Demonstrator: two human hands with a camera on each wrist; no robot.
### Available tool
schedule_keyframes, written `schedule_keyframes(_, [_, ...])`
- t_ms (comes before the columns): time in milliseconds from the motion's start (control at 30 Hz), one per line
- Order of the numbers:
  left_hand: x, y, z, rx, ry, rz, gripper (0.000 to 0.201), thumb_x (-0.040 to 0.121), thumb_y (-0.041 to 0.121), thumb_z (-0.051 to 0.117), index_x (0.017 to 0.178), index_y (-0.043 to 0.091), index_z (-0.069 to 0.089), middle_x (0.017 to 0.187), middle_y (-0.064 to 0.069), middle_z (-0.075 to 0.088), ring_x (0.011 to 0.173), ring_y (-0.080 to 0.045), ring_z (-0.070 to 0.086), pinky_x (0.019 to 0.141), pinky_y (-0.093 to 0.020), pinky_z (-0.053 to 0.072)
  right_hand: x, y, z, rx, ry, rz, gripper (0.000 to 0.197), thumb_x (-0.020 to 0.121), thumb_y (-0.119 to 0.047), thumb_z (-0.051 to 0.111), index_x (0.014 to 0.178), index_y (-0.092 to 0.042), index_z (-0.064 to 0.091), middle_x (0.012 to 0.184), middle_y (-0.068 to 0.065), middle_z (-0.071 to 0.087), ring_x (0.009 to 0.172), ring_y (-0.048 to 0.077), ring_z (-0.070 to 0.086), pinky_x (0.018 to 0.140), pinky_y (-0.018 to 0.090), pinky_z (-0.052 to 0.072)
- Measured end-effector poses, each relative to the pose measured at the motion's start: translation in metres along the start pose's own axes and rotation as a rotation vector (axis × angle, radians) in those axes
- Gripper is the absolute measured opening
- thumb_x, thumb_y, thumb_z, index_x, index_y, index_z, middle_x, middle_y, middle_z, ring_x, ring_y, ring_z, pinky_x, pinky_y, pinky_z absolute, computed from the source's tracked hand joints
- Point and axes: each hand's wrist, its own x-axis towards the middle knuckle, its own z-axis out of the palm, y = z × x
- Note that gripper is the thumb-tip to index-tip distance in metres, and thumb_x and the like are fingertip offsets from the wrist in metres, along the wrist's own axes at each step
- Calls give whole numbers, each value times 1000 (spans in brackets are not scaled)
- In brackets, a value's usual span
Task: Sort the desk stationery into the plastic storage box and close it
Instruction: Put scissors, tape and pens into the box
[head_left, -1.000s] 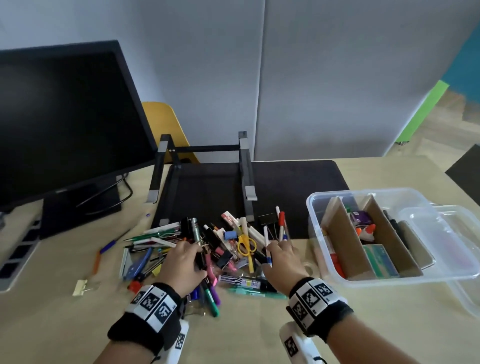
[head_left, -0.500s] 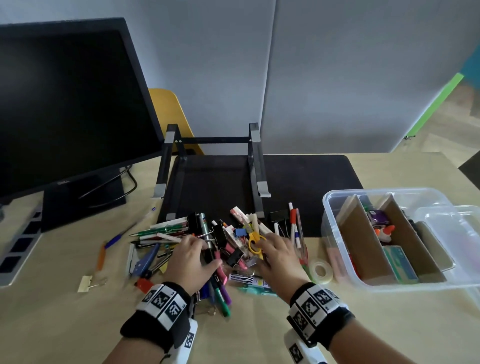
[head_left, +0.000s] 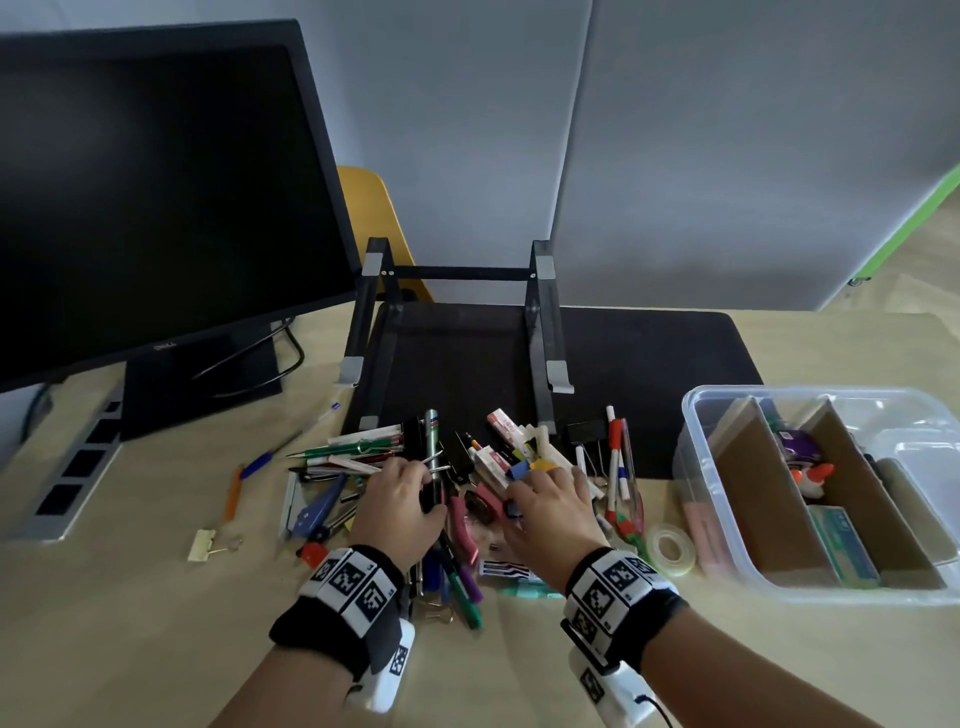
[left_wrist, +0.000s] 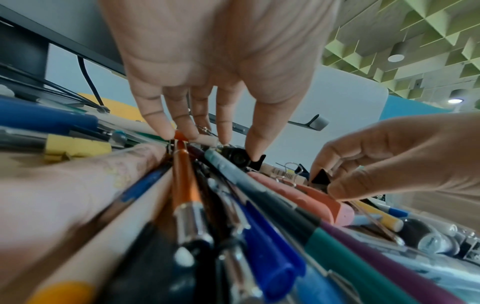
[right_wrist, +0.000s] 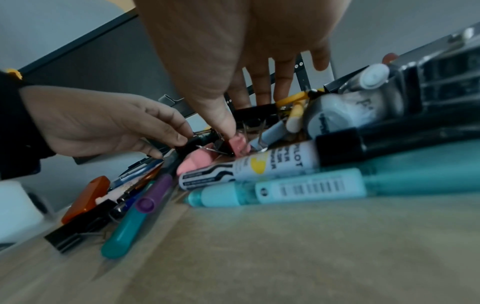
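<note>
Stationery pile (head_left: 467, 493) sits mid-desk, just left of the open plastic storage box (head_left: 696, 415) – the box already has cardboard dividers (head_left: 763, 493) and a few items in it.

Handling, my guess: pens/markers are light, stiff and round, so they'll roll and slip; take them mid-barrel, several at once. Binder clips are small with wire loops that look apt to snag neighbours – pinch the black body. Tape roll (head_left: 672, 548) beside the box is an easy pick.

Left hand (head_left: 400, 506): fingers curled down into the pile, thumb and fingertips closing on a black binder clip (left_wrist: 241, 158), grip looks partial.

Right hand (head_left: 550, 512): fingers spread, mostly straight, thumb tip pressing a pink eraser-like piece (right_wrist: 239, 145); nothing gripped.
</note>
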Motion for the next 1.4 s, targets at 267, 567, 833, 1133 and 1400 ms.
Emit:
schedule_keyframes(267, [-3, -3, 2, -23, 56, 27, 24, 80, 24, 69, 98, 12, 60, 110, -1, 47, 105, -21, 48, 88, -31, 45, 1, -9, 1, -64, 42, 4, 28, 70, -40, 67, 93, -24, 65, 97, 0, 60, 99, 29, 58, 99, 59, 36])
schedule_keyframes(567, [-3, 0, 1, 22, 29, -26, 28, 82, 39, 66, 95, 16, 56, 110, 2, 42, 105, -17, 43, 90, -31, 44, 9, -19, -3, -105, -59, 35, 33, 85, -38, 50, 110, -20, 63, 139, 4, 33, 134, 29, 19, 111, 62, -6])
schedule_keyframes(833, [-3, -1, 2, 38, 25, -54, 28, 85, 39, 63, 100, 16, 57, 111, 2, 47, 108, -18, 45, 92, -30, 43, 9, -10, -9, 14, 70, 94, 31, 89, -38, 44, 97, -17, 65, 136, 0, 35, 132, 25, 23, 115, 55, -3])
schedule_keyframes(1133, [-1, 3, 1, 45, 23, -88, 21, 83, 32, 63, 93, 15, 57, 103, -2, 51, 102, -23, 49, 86, -34, 45, 0, 13, -16, 140, 275, 96, 25, 81, -38, 62, 68, -19, 69, 113, 2, 56, 109, 30, 48, 110, 56, 25])
schedule_keyframes(1400, [13, 15, -3, 104, 7, -135, 35, 83, 44, 63, 101, 14, 58, 107, -3, 54, 103, -22, 53, 84, -35, 49, -8, 30, -26, 395, 327, 185, 21, 88, -24, 62, 96, -8, 73, 116, 5, 52, 113, 23, 42, 101, 32, 34])
